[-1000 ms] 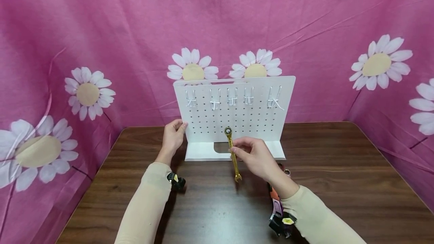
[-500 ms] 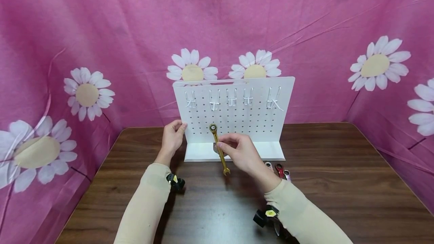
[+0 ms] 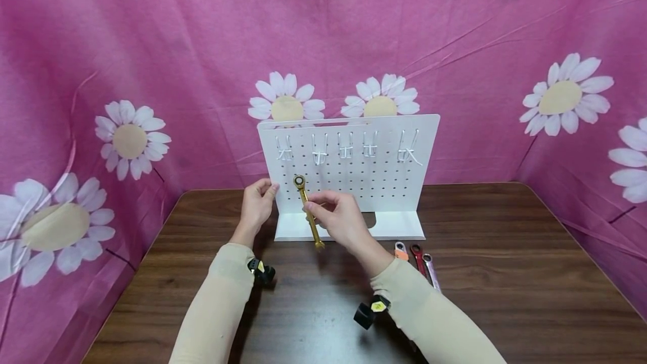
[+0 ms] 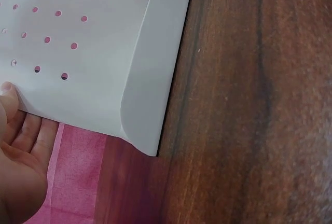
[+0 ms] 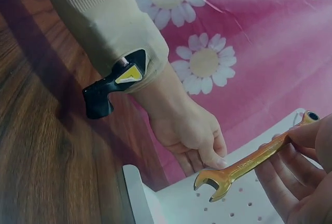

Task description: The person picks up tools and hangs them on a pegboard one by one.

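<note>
A gold combination wrench [image 3: 309, 215] is pinched between the thumb and fingers of my right hand [image 3: 340, 219]. It tilts with its ring end up, in front of the lower left of a white pegboard [image 3: 354, 184]. In the right wrist view the open jaw end of the wrench [image 5: 244, 167] points down and left. My left hand [image 3: 258, 206] holds the pegboard's left edge, thumb on the front and fingers behind, as the left wrist view [image 4: 23, 156] shows. Several white wire hooks [image 3: 319, 149] stand in a row across the board's upper part.
Right of the board's base lie more wrenches: one with orange [image 3: 401, 250], a red one [image 3: 418, 259] and a purple one [image 3: 431, 272]; my right forearm partly covers them. The wooden table [image 3: 505, 263] is backed by a pink cloth [image 3: 202, 44] with daisies.
My right hand has carried the gold wrench leftward and slightly up, from the board's middle to its left part. The wrenches on the right came into view. My left hand has stayed at the edge.
</note>
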`<state>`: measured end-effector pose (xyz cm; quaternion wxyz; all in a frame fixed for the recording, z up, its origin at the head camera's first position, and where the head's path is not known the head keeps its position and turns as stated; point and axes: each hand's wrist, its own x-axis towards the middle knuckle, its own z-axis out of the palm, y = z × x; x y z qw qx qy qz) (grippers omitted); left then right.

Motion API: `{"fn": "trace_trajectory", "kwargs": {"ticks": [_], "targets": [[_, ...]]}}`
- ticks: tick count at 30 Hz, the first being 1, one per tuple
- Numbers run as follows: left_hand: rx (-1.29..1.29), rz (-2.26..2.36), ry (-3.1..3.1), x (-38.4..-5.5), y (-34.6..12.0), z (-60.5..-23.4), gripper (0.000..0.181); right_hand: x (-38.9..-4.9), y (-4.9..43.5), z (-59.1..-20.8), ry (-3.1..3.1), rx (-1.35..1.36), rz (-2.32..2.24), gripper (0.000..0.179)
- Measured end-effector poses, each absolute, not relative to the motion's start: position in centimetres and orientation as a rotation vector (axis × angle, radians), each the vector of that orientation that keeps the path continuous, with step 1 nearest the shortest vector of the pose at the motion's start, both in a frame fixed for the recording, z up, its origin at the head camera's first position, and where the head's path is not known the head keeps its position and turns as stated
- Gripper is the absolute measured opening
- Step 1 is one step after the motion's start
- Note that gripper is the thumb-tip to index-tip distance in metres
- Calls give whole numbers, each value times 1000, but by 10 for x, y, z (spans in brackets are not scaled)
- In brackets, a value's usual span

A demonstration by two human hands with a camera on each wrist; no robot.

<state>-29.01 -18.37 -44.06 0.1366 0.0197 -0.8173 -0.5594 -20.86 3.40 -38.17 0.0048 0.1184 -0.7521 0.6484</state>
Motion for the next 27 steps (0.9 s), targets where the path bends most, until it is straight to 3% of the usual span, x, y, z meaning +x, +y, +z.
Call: {"fn": "trace_trajectory", "kwargs": {"ticks": [27], "targets": [[14,-1623,-2342,-292,-185,-442,19,-235,-8,-365,-2254,300,2133,21]]}}
